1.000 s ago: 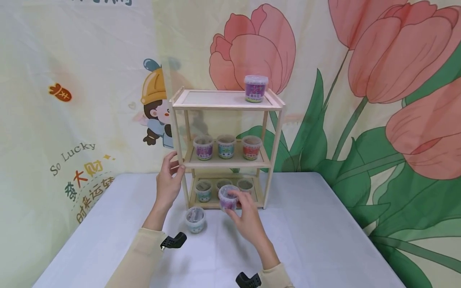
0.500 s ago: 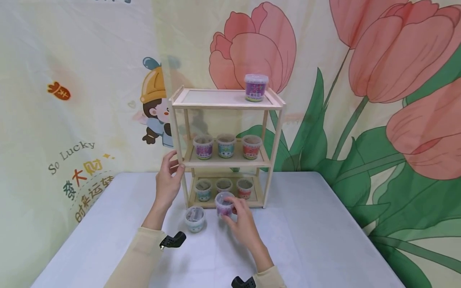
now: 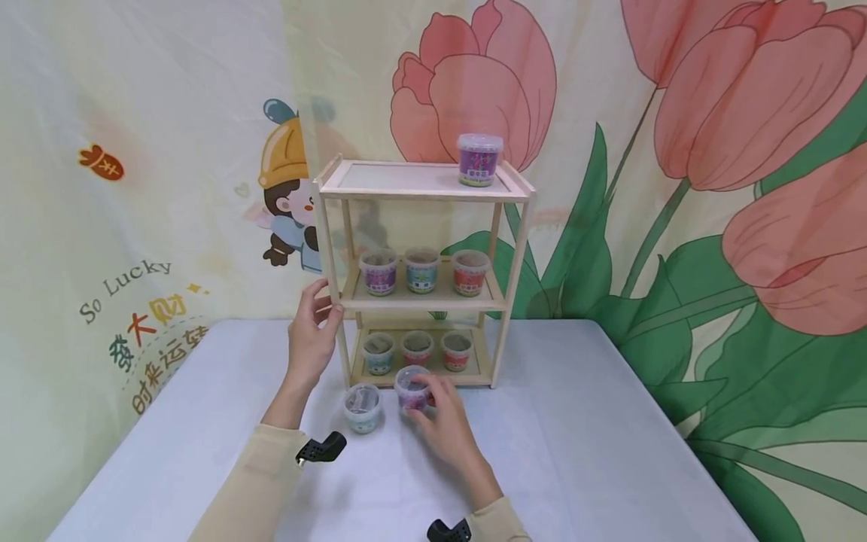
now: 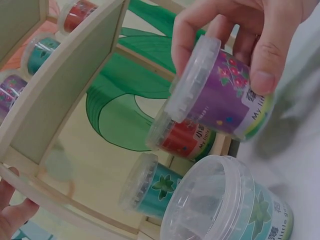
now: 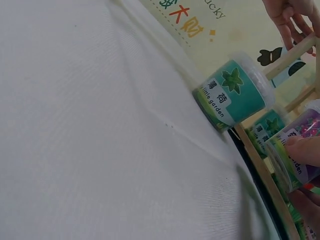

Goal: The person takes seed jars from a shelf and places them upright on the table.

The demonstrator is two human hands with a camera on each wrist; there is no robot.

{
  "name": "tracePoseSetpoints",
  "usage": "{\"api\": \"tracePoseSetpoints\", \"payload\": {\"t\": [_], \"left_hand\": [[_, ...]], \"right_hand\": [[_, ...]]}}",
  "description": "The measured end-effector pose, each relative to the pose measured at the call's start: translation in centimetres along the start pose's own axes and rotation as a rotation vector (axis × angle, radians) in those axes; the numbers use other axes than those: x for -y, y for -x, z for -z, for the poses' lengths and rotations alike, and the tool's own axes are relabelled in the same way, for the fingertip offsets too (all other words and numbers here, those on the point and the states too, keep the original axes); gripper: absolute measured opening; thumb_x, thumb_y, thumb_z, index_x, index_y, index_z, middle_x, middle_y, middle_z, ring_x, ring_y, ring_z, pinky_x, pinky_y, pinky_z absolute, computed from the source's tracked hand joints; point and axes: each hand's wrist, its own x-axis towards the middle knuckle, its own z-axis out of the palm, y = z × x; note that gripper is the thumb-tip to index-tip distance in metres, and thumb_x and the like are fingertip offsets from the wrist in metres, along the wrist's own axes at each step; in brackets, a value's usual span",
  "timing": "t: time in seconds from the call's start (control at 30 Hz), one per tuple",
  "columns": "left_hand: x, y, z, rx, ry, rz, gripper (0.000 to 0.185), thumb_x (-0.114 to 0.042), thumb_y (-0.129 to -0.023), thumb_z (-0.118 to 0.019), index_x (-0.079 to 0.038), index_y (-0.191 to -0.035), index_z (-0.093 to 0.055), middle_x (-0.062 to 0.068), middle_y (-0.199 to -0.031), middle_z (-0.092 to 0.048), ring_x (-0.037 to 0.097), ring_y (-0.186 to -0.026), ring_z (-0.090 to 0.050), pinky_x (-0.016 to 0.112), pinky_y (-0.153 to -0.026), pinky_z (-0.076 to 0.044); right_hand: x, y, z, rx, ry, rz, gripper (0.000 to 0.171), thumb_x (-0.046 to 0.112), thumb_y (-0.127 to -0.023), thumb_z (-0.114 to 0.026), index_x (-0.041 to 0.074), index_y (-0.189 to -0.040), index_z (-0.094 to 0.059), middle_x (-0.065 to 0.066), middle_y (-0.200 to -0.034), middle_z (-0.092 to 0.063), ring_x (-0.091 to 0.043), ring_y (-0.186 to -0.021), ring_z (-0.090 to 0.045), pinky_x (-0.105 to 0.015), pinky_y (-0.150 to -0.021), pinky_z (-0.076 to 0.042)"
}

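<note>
My right hand (image 3: 447, 425) grips a plastic tub with a purple label (image 3: 412, 388) and a clear lid, in front of the rack's bottom tier. In the left wrist view, thumb and fingers pinch this purple tub (image 4: 220, 95) from opposite sides; whether its base touches the table I cannot tell. My left hand (image 3: 313, 339) holds the left post of a small wooden rack (image 3: 423, 305) at middle-tier height. Just left of the purple tub, a teal-labelled tub (image 3: 363, 409) stands on the table; the right wrist view shows a mint leaf on this teal tub (image 5: 232, 95).
On the middle tier stand a purple tub (image 3: 378, 273), a teal tub (image 3: 422, 271) and a red tub (image 3: 470, 273). The bottom tier bears a teal tub (image 3: 378, 354) and two red tubs (image 3: 457, 351). Another purple tub (image 3: 479, 160) tops the rack. White cloth (image 3: 562, 452) covers the table.
My right hand has carried the purple tub left and slightly down, toward the teal tub on the table, uncovering the red tubs on the bottom tier. The left hand keeps its place on the post.
</note>
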Motion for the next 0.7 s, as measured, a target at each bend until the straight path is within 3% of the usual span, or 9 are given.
{"api": "tracePoseSetpoints", "payload": {"t": [0.3,0.7], "left_hand": [[0.1,-0.1,-0.1,0.004,0.004,0.001,0.052,-0.019,-0.109,-0.059,-0.028,-0.158,-0.044,0.021,-0.141,-0.061,0.039,-0.128,-0.061,0.063,-0.103,-0.050],[0.1,0.1,-0.1,0.005,0.002,0.003,0.053,-0.019,-0.109,-0.059,-0.028,-0.159,-0.044,0.020,-0.143,-0.061,0.040,-0.131,-0.060,0.064,-0.104,-0.050]], "right_hand": [[-0.7,0.1,-1.0,0.046,0.033,-0.038,0.055,0.011,-0.093,-0.083,0.023,-0.141,-0.059,-0.007,-0.134,-0.057,-0.018,-0.112,-0.060,-0.042,-0.095,-0.056],[-0.8,0.4,-1.4,0.072,0.054,-0.053,0.056,0.008,-0.092,-0.083,0.024,-0.140,-0.059,-0.008,-0.131,-0.059,-0.023,-0.118,-0.062,-0.043,-0.100,-0.055]]}}
